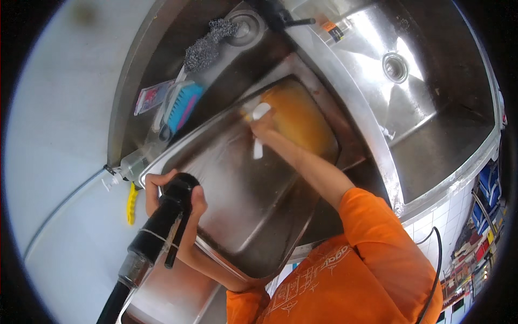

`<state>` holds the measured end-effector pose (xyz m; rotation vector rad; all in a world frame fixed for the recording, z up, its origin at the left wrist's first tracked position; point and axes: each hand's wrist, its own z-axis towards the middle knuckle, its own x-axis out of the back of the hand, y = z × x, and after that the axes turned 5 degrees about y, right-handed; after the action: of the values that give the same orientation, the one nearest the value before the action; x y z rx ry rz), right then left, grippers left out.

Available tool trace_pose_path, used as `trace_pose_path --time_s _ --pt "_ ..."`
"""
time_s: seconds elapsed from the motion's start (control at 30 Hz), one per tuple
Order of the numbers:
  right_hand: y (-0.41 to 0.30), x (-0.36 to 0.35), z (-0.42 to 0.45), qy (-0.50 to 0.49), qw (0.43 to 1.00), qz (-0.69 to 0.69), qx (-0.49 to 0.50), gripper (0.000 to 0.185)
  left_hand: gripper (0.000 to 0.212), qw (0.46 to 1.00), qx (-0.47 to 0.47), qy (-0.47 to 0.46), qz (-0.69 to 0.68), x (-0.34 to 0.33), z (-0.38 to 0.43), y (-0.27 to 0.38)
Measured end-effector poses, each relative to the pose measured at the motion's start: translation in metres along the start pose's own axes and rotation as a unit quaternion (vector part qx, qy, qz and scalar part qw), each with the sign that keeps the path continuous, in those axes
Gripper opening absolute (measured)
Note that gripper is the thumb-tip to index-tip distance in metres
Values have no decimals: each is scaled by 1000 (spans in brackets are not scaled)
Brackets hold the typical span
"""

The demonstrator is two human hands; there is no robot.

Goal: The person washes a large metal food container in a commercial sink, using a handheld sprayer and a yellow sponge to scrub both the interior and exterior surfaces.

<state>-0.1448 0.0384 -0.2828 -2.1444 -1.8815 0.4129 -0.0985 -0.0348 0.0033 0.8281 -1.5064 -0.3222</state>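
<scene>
A deep stainless steel pan (243,194) lies tilted in the sink before me. Cloudy yellow-orange liquid (301,117) pools at its far end. My right hand (264,124) grips a white-handled tool (258,149) inside the pan, at the edge of the liquid; its working end is mostly hidden and I cannot tell its kind. My left hand (196,206) is wrapped around a black pre-rinse spray head (178,198) over the pan's near left side. A wire is tied around the sprayer's body and lever. Whitish blur lies over the pan floor near the sprayer.
Left of the pan are a blue-bristled scrub brush (186,106), metal scourers (202,52), a clear pump bottle (133,166) and a yellow handle (131,204). A drain (243,29) shows behind them. Right of the metal divider (356,97) is a second sink basin (425,154).
</scene>
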Motion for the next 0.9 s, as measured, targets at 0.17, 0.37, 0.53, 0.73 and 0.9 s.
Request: trace_pose_path --time_s 0.17,0.37,0.53,0.73,0.9 --pt "32 -30 4 83 990 -27 111 76 37 997 -80 -6 14 -5 6 2" --pt "7 -8 14 44 998 32 -36 76 37 994 -87 0 69 -9 8 9" --pt "22 -41 -19 58 994 -9 92 85 36 994 -74 30 70 -3 5 7" --pt "16 -15 41 44 997 -70 -3 90 37 998 -52 39 23 -6 8 -10" --pt "41 -40 11 76 977 -45 192 92 37 994 -79 38 72 -6 11 -1"
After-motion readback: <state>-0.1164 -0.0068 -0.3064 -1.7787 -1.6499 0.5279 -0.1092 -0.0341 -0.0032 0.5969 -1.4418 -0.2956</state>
